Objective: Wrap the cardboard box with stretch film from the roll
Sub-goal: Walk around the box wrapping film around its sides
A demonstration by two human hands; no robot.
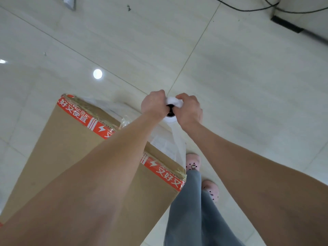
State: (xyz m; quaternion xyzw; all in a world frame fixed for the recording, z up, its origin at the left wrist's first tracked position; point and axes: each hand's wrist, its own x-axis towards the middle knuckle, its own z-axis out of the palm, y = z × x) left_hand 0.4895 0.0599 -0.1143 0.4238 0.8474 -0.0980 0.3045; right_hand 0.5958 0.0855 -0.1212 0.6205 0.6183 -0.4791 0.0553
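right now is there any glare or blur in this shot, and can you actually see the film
Head view: one round glare spot on the glossy floor; the wide-angle lens makes the forearms loom large; slight softness overall; the film is faint, showing only as pale wrinkles by the box.

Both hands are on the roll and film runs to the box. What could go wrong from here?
1. The film between the roll and the cardboard box looks bunched; it may rope or tear instead of lying flat.
2. The left hand and right hand both grip the roll, so nothing steadies the box; a hard pull could slide it on the glossy floor.
3. The slippers stand close to the hanging film, a likely trip.
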